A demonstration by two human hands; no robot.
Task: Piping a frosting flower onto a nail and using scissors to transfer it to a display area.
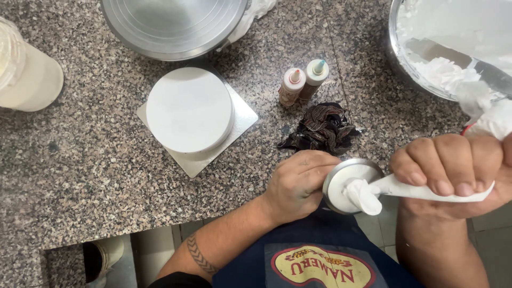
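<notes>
- While the left hand (296, 184) grips a small round metal disc (349, 184) by its underside, fingers curled shut around it, the disc sits just off the counter's near edge, above the person's dark apron (314, 250).
- A mound of white cream (362, 194) lies on the disc face, touching the tip of the piping bag (426, 191).
- The right hand (453, 173) is clamped tight around the white piping bag, whose tip points left onto the disc.
- Just beyond the left hand, a crumpled dark cloth (322, 129) lies on the granite counter (80, 160).
- Two small squeeze bottles (304, 81) lie side by side, near the cloth's far side.
- A round white cake (188, 109) rests on a square silver board (242, 114), well left of the hands.
- A metal turntable (173, 24) sits at the far edge, touching or just beside the board; which cannot be told.
- A steel bowl (397, 58) holding white cream stands at far right.
- A pale container (29, 80) stands at far left.
</notes>
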